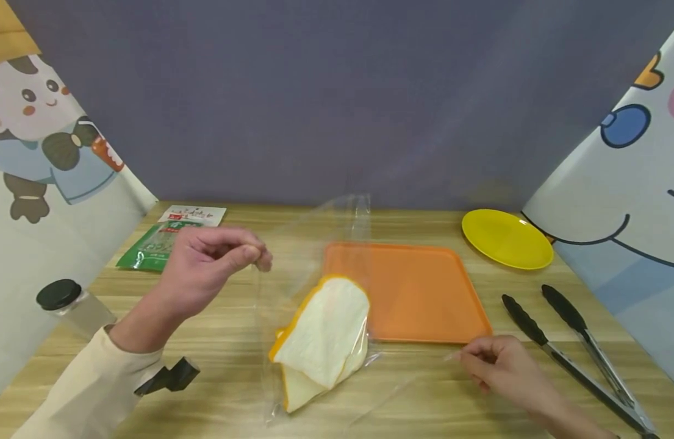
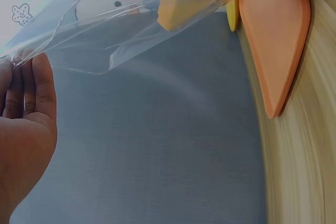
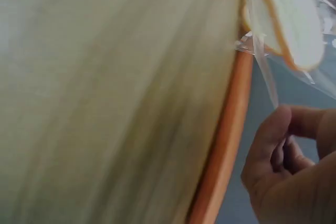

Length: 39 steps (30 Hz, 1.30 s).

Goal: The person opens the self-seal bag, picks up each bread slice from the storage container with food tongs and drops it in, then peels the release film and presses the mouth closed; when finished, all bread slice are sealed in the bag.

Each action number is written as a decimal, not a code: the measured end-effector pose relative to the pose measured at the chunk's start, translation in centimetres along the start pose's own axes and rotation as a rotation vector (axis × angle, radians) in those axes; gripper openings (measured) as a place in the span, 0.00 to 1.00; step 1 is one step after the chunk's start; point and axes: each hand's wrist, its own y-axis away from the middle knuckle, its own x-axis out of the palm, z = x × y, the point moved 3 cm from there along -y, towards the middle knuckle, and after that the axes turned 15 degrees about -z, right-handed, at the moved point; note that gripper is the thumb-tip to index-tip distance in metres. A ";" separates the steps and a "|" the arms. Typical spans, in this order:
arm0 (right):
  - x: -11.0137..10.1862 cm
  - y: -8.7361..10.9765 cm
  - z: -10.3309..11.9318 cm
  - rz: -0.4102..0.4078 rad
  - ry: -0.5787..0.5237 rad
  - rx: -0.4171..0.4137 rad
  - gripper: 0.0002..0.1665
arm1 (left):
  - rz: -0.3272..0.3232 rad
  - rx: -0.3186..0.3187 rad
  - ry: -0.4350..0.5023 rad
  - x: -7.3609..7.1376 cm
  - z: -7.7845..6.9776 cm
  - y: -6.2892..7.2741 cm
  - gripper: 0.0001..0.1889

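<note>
My left hand (image 1: 205, 268) pinches the edge of a clear plastic bag (image 1: 361, 222) between thumb and fingers, holding it raised left of centre. Bread slices (image 1: 322, 329), white with orange-yellow crust, show through the lower part of the bag, one overlapping another. Over at the right, my right hand (image 1: 504, 366) pinches a thin clear plastic strip (image 3: 269, 80) with thumb and forefinger. In the right wrist view the strip runs from the fingertips up to the bag. The left wrist view has the bag film (image 2: 121, 17) stretching away from the left fingers.
Behind the bag and to its right lies an orange tray (image 1: 419, 292). A yellow plate (image 1: 507, 239) stands at the back right, with black-handled tongs (image 1: 584, 360) in front. Two packets, green (image 1: 144, 250) and white (image 1: 205, 214), and a black-lidded jar (image 1: 75, 305) are on the left.
</note>
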 end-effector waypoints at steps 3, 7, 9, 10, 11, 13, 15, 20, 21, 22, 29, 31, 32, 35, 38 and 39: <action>0.5 -0.1 -0.5 -0.038 0.115 -0.053 0.11 | 0.000 0.005 -0.015 0.0 -0.1 0.0 0.05; 1.0 -0.4 -0.8 -0.078 0.250 -0.060 0.12 | 0.001 -0.001 -0.031 -0.1 -0.2 0.0 0.05; 1.1 -0.6 -0.7 -0.091 0.290 -0.077 0.14 | 0.003 0.001 -0.020 -0.1 -0.3 0.0 0.05; 1.1 -0.7 -0.6 -0.101 0.305 -0.086 0.15 | 0.006 0.005 -0.012 0.0 -0.3 0.0 0.05; 1.1 -0.9 -0.4 -0.114 0.318 -0.096 0.17 | 0.009 0.009 -0.002 0.0 -0.4 0.0 0.05; 1.1 -1.2 0.1 -0.155 0.327 -0.141 0.20 | 0.011 0.012 0.012 0.0 -0.4 -0.1 0.05; 1.3 -1.7 0.9 -0.203 0.318 -0.226 0.20 | 0.012 0.012 0.016 0.0 -0.5 -0.1 0.06; 3.0 -3.7 3.8 -0.203 0.155 -0.450 0.07 | -0.001 -0.018 -0.023 -0.1 -0.5 0.0 0.04; 3.4 -4.3 4.5 -0.183 0.105 -0.476 0.05 | -0.002 -0.023 -0.031 -0.1 -0.5 0.1 0.04; 3.8 -4.9 5.2 -0.164 0.045 -0.491 0.05 | -0.002 -0.025 -0.040 -0.1 -0.5 0.1 0.04; 6.1 -8.8 11.2 -0.067 -0.299 -0.515 0.22 | 0.048 0.030 0.016 0.2 -0.6 0.3 0.05; 6.8 -9.6 12.8 -0.018 -0.357 -0.478 0.25 | 0.053 0.038 0.021 0.3 -0.7 0.3 0.06; 7.1 -10.0 13.4 0.009 -0.384 -0.452 0.26 | 0.053 0.038 0.025 0.2 -0.7 0.3 0.06; 8.0 -10.9 14.7 0.060 -0.453 -0.398 0.23 | 0.050 0.031 0.028 0.1 -0.6 0.4 0.06; 8.1 -11.1 15.1 0.049 -0.513 -0.410 0.15 | 0.035 0.022 0.012 -0.2 -0.7 0.5 0.06; 8.0 -11.0 15.1 0.034 -0.530 -0.423 0.11 | 0.021 0.019 -0.001 -0.4 -0.8 0.5 0.06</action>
